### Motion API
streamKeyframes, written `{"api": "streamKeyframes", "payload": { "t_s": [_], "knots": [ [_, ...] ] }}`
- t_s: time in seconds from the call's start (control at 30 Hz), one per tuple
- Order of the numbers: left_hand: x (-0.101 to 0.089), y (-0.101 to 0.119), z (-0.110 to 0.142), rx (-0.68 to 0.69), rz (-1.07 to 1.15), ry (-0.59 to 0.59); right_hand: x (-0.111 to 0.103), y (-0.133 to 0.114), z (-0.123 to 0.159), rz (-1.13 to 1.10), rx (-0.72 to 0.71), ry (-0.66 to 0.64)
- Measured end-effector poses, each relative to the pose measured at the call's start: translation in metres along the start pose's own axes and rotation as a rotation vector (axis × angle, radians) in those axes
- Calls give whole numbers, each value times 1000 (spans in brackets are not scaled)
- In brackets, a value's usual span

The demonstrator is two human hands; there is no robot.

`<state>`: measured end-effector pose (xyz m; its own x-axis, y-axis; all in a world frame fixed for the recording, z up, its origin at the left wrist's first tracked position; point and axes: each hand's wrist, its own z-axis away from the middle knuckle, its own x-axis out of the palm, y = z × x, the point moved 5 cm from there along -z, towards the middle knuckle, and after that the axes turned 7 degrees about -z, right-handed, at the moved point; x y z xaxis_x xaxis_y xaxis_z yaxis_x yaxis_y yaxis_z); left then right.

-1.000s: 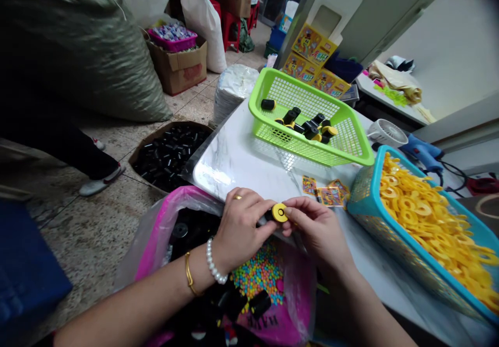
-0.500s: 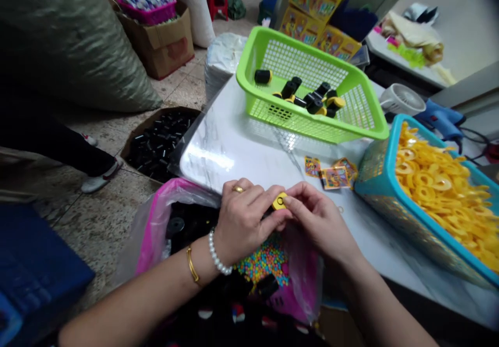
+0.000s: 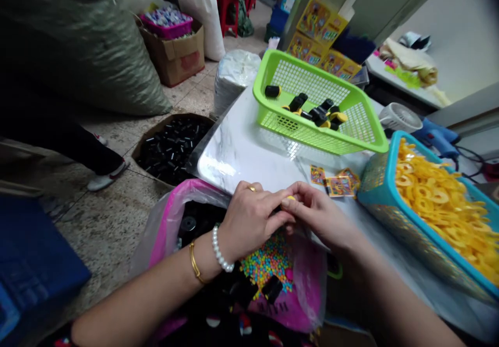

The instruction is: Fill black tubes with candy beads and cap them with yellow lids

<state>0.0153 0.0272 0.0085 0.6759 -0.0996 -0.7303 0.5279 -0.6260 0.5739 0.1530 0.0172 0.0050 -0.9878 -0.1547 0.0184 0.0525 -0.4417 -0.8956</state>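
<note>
My left hand [image 3: 251, 219], wearing a ring, a pearl bracelet and a gold bangle, is closed around a small black container whose body its fingers hide. My right hand [image 3: 319, 212] pinches the container's yellow cap [image 3: 290, 198], of which only a sliver shows between the fingertips. Both hands meet above a pink basket [image 3: 166, 227] lined with clear plastic. Inside it lie small multicoloured candy beads [image 3: 265, 264] and several black containers [image 3: 272, 289].
A green basket [image 3: 319, 142] on the white table [image 3: 222, 155] holds several black containers with yellow caps. To the right stands a blue basket [image 3: 384, 181] of yellow rings. Printed packets [image 3: 339, 186] lie between. Black pieces [image 3: 171, 147] fill a floor container. A person's leg [image 3: 93, 149] is at left.
The view has shifted, so the scene sits slightly lower and further right. The yellow cap has turned and is now mostly covered by my fingers. Both hands stay together.
</note>
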Motion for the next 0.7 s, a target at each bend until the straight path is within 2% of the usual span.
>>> {"api": "streamKeyframes", "payload": {
  "t_s": [0.13, 0.27, 0.37, 0.5, 0.6, 0.7],
  "knots": [
    [2, -2, -4, -10, -31, 7, 2, -2, -4, 75, -59, 46],
    [-2, 0, -7, -36, -14, -33, -5, 4, 6, -90, -79, 20],
    [-6, 1, -7, -34, 2, -38, -17, 12, 19, -257, -59, -68],
    [-6, 0, -6, -23, 2, -23, -30, 18, 26, -289, -54, -77],
    [-4, -1, -7, -28, -2, -30, -32, 10, 18, -255, -72, -72],
    [-5, 0, -8, -19, -3, -32, -34, -4, 10, -180, -64, -180]
  ]
}}
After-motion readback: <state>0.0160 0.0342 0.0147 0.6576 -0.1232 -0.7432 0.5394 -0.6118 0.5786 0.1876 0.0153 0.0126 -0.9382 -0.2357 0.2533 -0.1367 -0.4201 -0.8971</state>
